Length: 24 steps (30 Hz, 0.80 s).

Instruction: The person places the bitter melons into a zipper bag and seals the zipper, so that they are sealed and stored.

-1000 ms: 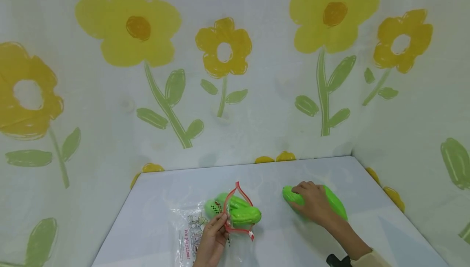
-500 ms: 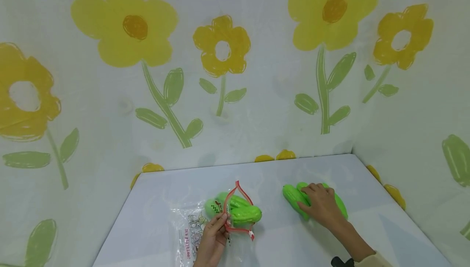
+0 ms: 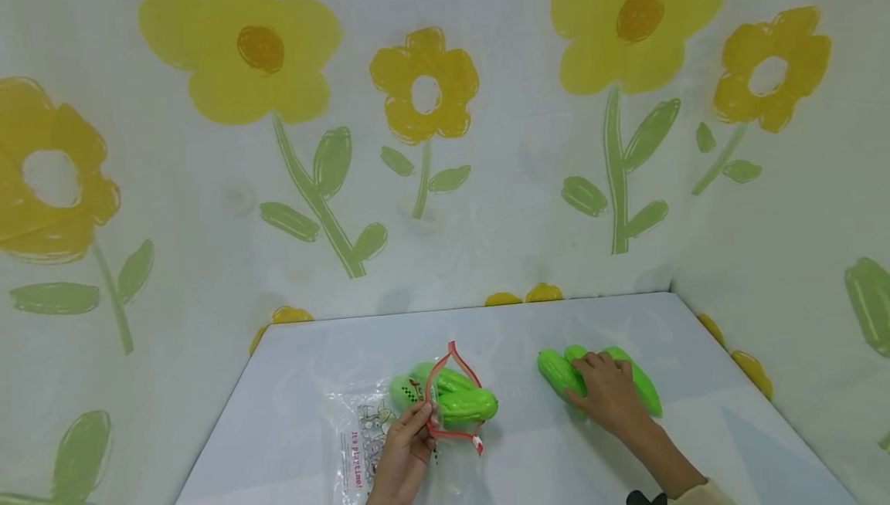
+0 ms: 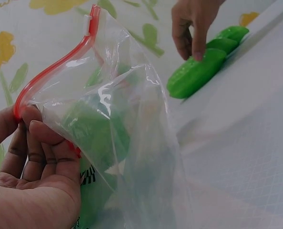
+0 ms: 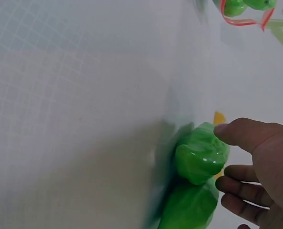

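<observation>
My left hand (image 3: 403,451) pinches the edge of a clear plastic bag (image 4: 146,143) with a red zip (image 3: 480,381), which stands apart as a loop. Inside, green bumpy toy vegetables (image 3: 467,406) reach the bag's mouth, one jutting through the loop. At the right, my right hand (image 3: 615,401) is over a group of similar vegetables, its thumb touching the leftmost one (image 3: 559,374) and its loosely bent fingers over the middle one. In the right wrist view, the right hand (image 5: 270,167) has thumb and fingers spread beside a green vegetable (image 5: 201,155).
A white table (image 3: 299,358) bears everything. Its back edge meets a pale flowered curtain (image 3: 514,181) that also hangs at both sides. The printed part of the bag (image 3: 356,451) lies flat left of my left hand. The rightmost vegetable (image 3: 643,385) lies beyond my right hand.
My right hand has shifted slightly right from the leftmost vegetable, which has turned and now lies more slanted, with the middle one showing beside it. My left hand keeps its hold on the bag.
</observation>
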Tool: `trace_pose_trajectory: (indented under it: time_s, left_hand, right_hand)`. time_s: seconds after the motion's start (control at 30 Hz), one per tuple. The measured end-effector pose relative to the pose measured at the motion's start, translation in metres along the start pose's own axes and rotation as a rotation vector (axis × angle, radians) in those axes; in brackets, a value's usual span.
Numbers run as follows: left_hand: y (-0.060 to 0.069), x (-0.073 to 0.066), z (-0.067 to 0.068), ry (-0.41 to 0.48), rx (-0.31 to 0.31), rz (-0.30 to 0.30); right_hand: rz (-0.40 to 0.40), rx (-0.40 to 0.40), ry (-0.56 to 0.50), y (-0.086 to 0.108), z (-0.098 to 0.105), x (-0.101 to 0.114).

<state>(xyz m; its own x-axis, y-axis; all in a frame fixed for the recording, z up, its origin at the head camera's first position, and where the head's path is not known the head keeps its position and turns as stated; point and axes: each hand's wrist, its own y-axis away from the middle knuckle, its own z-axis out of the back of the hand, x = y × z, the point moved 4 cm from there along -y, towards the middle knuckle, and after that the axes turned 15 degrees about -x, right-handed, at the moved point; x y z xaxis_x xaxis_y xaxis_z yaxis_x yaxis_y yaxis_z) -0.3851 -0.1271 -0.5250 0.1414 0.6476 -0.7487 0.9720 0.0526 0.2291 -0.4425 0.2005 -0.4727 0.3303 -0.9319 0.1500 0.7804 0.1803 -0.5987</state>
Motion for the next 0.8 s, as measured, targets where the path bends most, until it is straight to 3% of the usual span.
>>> trace_pose_trajectory:
  time_s: [0.17,0.4,0.8]
  left_hand:
    - [-0.0019,0.0021,0.0007,0.011,0.006,0.009]
    - [-0.0036,0.002,0.0012,0.015,-0.035,0.03]
    - [-0.003,0.0011,0.0014,0.018,-0.01,0.025]
  right_hand:
    - [0.016,-0.018,0.007,0.0011,-0.0027,0.0006]
    - [0.04,-0.051,0.028,0.0018,-0.0053,0.0003]
    - [0.053,-0.048,0.031,0.0042,-0.0075,0.0022]
